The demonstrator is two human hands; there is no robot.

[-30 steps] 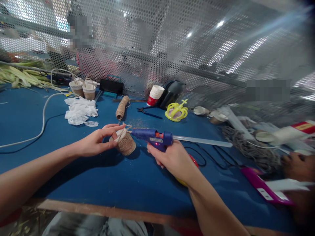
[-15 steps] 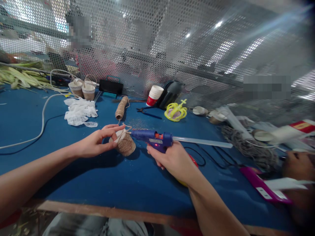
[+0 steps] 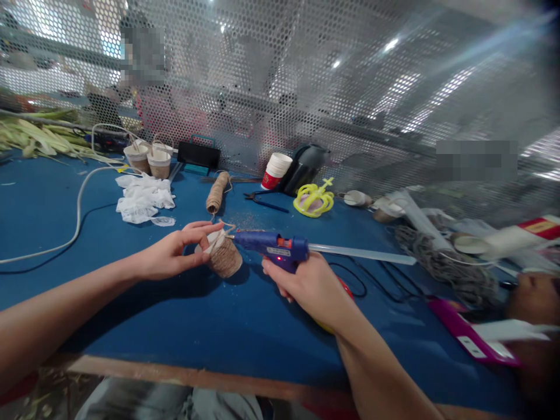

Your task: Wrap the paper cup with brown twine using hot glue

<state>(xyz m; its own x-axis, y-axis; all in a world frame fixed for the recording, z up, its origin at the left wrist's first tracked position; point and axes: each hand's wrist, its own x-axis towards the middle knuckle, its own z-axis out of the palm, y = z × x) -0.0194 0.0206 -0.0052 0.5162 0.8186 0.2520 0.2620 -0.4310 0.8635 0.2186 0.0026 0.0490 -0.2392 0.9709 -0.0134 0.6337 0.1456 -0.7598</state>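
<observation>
A small paper cup wrapped in brown twine [image 3: 225, 258] is tilted on its side, its pale rim pinched by the fingers of my left hand [image 3: 186, 249]. My right hand [image 3: 304, 279] is wrapped round the handle of a blue hot glue gun [image 3: 271, 245], whose red light is lit. The gun's nozzle is at the cup's upper edge, near a loose strand of twine; whether it touches I cannot tell. A long clear glue stick [image 3: 363, 252] sticks out of the gun's back. Behind the cup lies a roll of twine [image 3: 217, 192].
White lace cloth [image 3: 144, 198] and two twine-wrapped cups [image 3: 158, 162] are at the left. Pliers [image 3: 266, 201], stacked paper cups [image 3: 276, 170] and a yellow crown [image 3: 314, 200] lie towards the mesh wall. Grey cord [image 3: 446, 268], a purple power strip [image 3: 472, 332] and another person's hand [image 3: 534, 297] are at the right.
Both hands, the cup and the glue gun hold almost the same pose. The whole view has shifted very slightly.
</observation>
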